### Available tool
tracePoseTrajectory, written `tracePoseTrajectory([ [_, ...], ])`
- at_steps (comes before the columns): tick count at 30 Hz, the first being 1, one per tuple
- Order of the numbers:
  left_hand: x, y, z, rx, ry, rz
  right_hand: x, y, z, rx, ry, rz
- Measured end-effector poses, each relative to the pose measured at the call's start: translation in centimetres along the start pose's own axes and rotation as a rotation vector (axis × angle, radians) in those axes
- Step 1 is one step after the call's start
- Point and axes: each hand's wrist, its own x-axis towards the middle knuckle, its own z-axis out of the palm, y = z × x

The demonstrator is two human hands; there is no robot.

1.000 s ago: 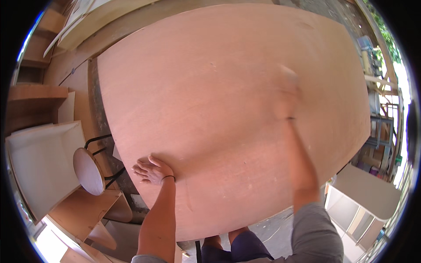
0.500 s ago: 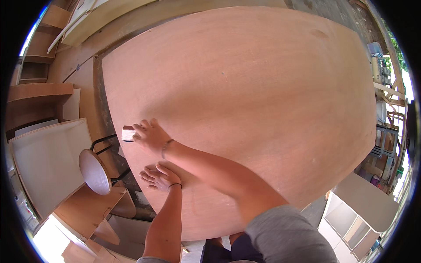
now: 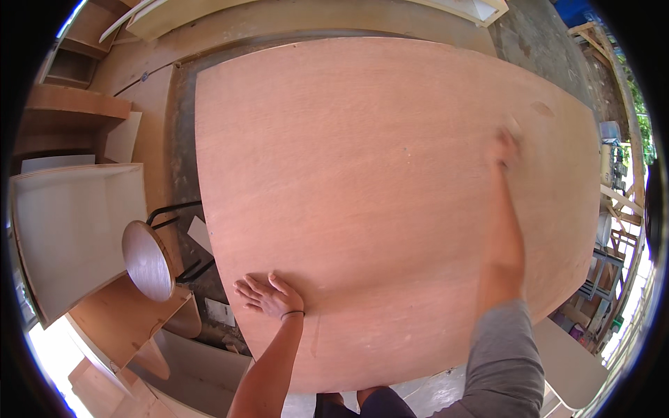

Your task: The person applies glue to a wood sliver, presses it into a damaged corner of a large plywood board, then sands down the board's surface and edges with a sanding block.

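Observation:
A large reddish-brown plywood sheet (image 3: pixel 362 209) lies flat in front of me. My left hand (image 3: pixel 273 296) rests palm down near its left front edge, fingers spread, holding nothing. Far out over the right part of the sheet, my right hand (image 3: pixel 506 148) is smeared by motion, with its arm stretched forward. A pale blur at its fingertips is the small sanding block (image 3: pixel 514 125) it grips against the wood; the block's outline does not show sharply.
A round-topped stool (image 3: pixel 148 260) with black legs stands by the sheet's left edge. Beyond it are a white-lined open cabinet box (image 3: pixel 80 230) and other wooden furniture parts. A pale panel (image 3: pixel 571 362) sits at the front right, with a metal frame (image 3: pixel 601 274) behind it.
My right hand has swept the sanding block from the sheet's left edge to its far right. My left hand stays flat on the wood. The view has shifted.

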Motion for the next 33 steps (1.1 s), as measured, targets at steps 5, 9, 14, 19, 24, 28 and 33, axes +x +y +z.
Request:
tracePoseTrajectory([
  [5,-0.3,0.6,-0.3,0.024,-0.03,-0.014,-18.3,-30.8,-2.1,0.588,-0.472,-0.65],
  [9,-0.3,1.2,-0.2,-0.005,-0.15,-0.096,-26.7,-34.6,-4.5,0.856,-0.47,-1.211],
  [14,0.4,-0.2,-1.3,-0.024,-0.026,-0.054,-6.1,-12.8,1.7,0.429,-0.127,-0.434],
  [19,-0.2,0.5,-0.6,-0.044,-0.058,0.028,7.8,9.6,2.7,-0.126,-0.07,0.153],
  [24,0.5,-0.3,-1.2,-0.04,-0.041,0.01,6.6,-9.0,9.9,-0.015,-0.116,-0.129],
  [28,0.3,0.1,-1.6,-0.073,-0.053,-0.002,-10.0,-35.3,5.3,0.383,-0.239,-0.672],
  [33,0.3,0.3,-1.3,-0.101,-0.094,-0.07,-33.9,-45.5,-4.0,0.706,-0.75,-1.452],
])
